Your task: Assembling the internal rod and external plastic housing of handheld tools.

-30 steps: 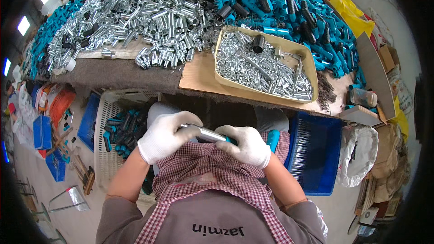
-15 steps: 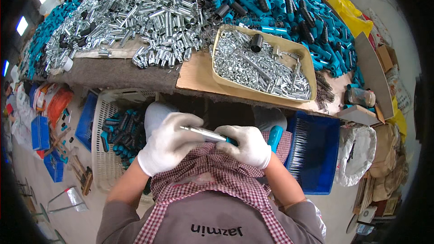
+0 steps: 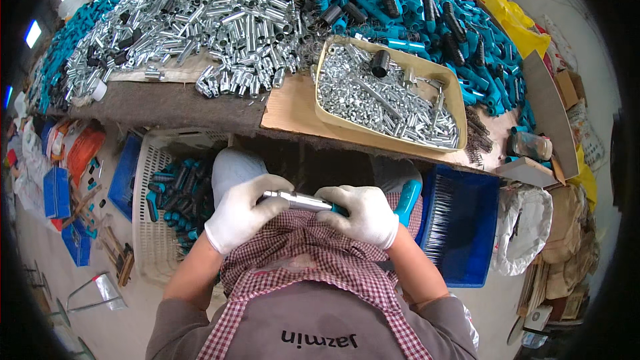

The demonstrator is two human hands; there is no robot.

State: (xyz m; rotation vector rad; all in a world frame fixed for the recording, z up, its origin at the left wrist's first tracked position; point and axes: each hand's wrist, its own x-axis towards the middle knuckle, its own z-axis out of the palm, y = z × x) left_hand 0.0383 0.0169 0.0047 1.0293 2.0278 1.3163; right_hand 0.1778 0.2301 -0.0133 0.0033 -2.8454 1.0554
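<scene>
over the lap, hands (image 3: 303, 217) grip metal tube (image 3: 297, 200).

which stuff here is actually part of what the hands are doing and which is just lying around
In hand: metal tube, held by left hand and right hand; teal handle by the right hand.

Lying about: tray of small metal parts, white basket, blue bin.

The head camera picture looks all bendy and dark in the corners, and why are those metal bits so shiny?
In the head view, the fisheye lens bends the workbench edge and blackens the corners. Overhead light glints off the heap of metal tubes and the tube between the gloved left hand and right hand.
</scene>
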